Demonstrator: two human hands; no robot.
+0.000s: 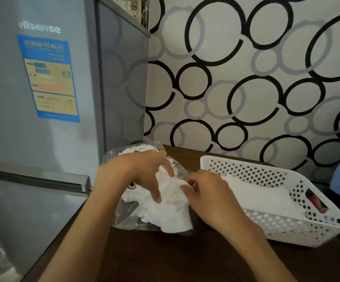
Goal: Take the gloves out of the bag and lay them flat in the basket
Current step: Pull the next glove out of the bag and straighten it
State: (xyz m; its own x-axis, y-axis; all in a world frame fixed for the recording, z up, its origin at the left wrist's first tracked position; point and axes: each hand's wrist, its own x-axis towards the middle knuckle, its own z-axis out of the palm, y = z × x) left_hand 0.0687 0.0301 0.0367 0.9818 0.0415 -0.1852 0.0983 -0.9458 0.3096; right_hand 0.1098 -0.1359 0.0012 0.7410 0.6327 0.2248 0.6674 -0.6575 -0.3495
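Observation:
A clear plastic bag (124, 216) with printed cartoon marks lies on the brown table, stuffed with thin white gloves (165, 214) that spill out of its open end. My left hand (136, 171) rests on top of the bag, its fingers curled round a bunch of glove material. My right hand (207, 194) pinches the same bunch at the bag's mouth. Just right of the bag stands a white perforated basket (287, 233) with flat white gloves (262, 198) lying inside it.
A grey Hisense fridge (43, 98) stands tight against the table's left side. A wall with black and grey ring patterns (246, 78) is behind. A pink object (317, 204) shows through the basket's handle hole. Bare brown table (165, 257) lies in front.

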